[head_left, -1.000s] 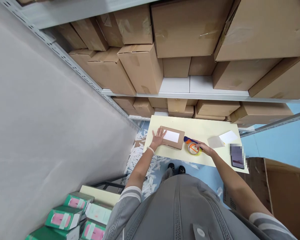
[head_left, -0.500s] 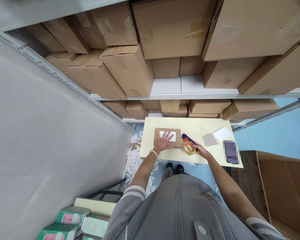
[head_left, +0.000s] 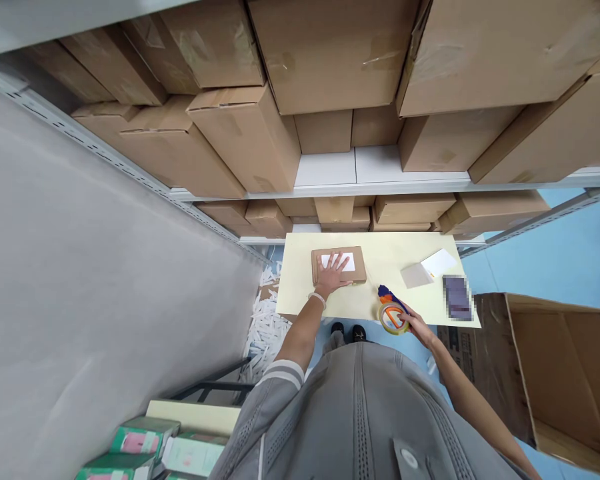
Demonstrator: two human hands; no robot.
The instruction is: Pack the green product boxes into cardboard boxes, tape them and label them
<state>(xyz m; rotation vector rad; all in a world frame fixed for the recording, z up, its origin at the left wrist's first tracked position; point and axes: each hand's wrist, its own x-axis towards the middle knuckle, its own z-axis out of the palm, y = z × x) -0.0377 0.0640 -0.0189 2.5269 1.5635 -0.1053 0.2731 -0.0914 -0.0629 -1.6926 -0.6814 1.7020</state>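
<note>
Blue-orange dispenser (head_left: 391, 310) in curled right grip (head_left: 419, 327) farther from box (head_left: 359, 268) under splayed left grip (head_left: 331, 275)

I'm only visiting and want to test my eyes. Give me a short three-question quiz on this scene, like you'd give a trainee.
1. Multiple choice: what does the right hand hold?
a) scissors
b) a tape dispenser
c) a pen

2. True or false: the small cardboard box is standing on the floor.

3. Fill the gap: the white label on that box is partly covered by the ____.

Key: 1. b. 2. False; it lies on the table. 3. left hand.
</note>
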